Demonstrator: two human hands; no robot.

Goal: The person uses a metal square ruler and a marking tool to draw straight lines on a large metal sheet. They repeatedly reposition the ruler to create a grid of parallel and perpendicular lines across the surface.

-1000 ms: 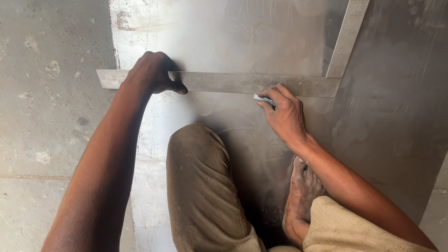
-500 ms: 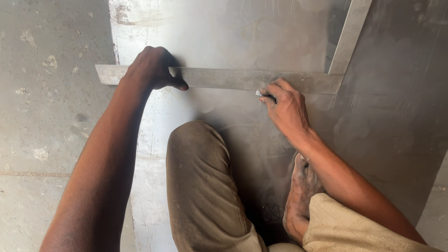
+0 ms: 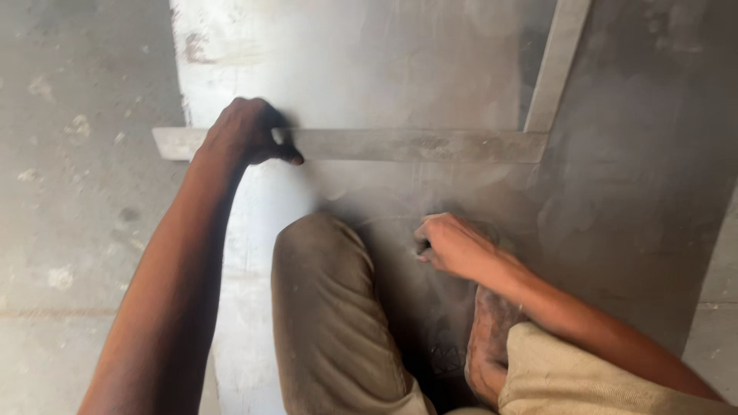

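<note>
A large L-shaped metal square (image 3: 415, 144) lies flat on a grey metal sheet (image 3: 369, 54), its long arm running left to right and its other arm (image 3: 557, 61) pointing away from me. My left hand (image 3: 246, 132) presses down on the long arm near its left end, fingers curled over it. My right hand (image 3: 457, 247) is below the square, close to my left knee, with its fingers closed around a small marking tool. Only a dark tip (image 3: 421, 247) of the tool shows.
I squat on the sheet: my left knee in brown trousers (image 3: 323, 307) is at the centre and my bare right foot (image 3: 488, 346) rests on the metal. Bare concrete floor (image 3: 77, 192) lies to the left, and the sheet's right edge (image 3: 715, 253) runs beside more floor.
My right hand has drawn back from the lower edge of the square, down and left toward my knee. My left hand has stayed on the square.
</note>
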